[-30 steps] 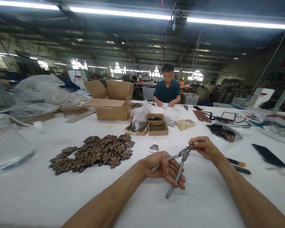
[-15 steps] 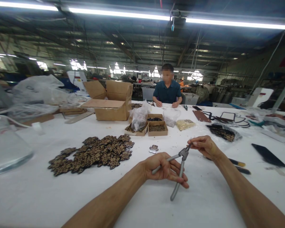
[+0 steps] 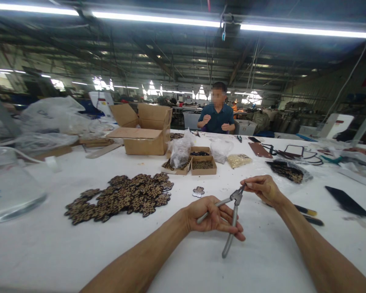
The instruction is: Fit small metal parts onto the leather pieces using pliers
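My left hand (image 3: pixel 215 215) grips the grey handles of a pair of pliers (image 3: pixel 231 219) held above the white table (image 3: pixel 79 252); the handles are spread apart. My right hand (image 3: pixel 262 188) is pinched at the pliers' jaws, and what its fingertips hold is too small to make out. A single leopard-print flower piece (image 3: pixel 198 191) lies just beyond my left hand. A big heap of the same leopard-print pieces (image 3: pixel 122 197) spreads to the left.
Small cardboard trays of parts (image 3: pixel 198 162) and plastic bags sit mid-table, with an open carton (image 3: pixel 143 130) behind. Two dark-handled tools (image 3: pixel 308 215) and a black strip (image 3: pixel 347 201) lie to the right. A person in a blue shirt (image 3: pixel 217 116) sits across the table.
The pliers' lower handle has swung slightly to the right in my left hand. The person opposite has lifted both hands off the table.
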Tool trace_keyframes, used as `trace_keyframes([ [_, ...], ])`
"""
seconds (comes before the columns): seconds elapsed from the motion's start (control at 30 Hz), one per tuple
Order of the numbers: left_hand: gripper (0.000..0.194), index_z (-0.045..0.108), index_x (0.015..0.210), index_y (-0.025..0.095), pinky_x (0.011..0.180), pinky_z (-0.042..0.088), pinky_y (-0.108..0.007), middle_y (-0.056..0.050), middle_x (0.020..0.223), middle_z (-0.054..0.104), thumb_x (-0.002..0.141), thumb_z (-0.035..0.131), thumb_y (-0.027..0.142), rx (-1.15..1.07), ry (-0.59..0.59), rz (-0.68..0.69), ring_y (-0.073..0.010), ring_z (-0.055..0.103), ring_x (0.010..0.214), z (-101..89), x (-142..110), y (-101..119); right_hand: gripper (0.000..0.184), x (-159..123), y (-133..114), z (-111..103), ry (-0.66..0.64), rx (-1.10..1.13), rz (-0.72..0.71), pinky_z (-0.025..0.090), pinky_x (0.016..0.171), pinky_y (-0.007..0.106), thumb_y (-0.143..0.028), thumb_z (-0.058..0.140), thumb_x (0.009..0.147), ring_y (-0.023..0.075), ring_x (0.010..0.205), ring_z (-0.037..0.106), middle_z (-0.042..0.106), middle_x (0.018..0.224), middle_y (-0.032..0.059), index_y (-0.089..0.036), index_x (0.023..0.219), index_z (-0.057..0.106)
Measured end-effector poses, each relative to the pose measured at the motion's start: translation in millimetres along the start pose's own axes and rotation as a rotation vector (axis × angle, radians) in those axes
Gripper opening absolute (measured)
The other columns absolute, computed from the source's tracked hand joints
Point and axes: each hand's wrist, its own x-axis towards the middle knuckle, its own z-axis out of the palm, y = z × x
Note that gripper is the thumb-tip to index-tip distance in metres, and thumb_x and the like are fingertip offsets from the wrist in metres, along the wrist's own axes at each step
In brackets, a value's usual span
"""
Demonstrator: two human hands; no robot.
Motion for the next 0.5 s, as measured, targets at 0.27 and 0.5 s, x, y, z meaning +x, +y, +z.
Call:
trace_keyframes([
  [0.27,0.066,0.068,0.119,-0.002,0.098,0.051,-0.041,-0.024,0.117,0.071,0.056,0.051,0.005,0.001,-0.004,0.015,-0.0356,0.07,0.111,-0.3,1.4,-2.0,0.027,0.3,1.7,3.0,0.013,0.014,-0.005,0.063,0.085,0.04,-0.028,0.092,0.069,0.0242,0.082,0.077,0.08,0.101,0.0136,-0.018,0.092,0.084],
  [0.5,0.062,0.072,0.112,0.002,0.091,0.053,-0.044,-0.021,0.11,0.074,0.053,0.05,0.004,0.036,0.042,0.024,-0.0349,0.073,0.103,-3.0,0.4,-2.2,0.026,-1.3,0.1,4.2,-0.001,0.011,-0.013,0.063,0.087,0.042,-0.025,0.09,0.071,0.0254,0.085,0.077,0.08,0.101,0.0134,-0.017,0.094,0.083],
])
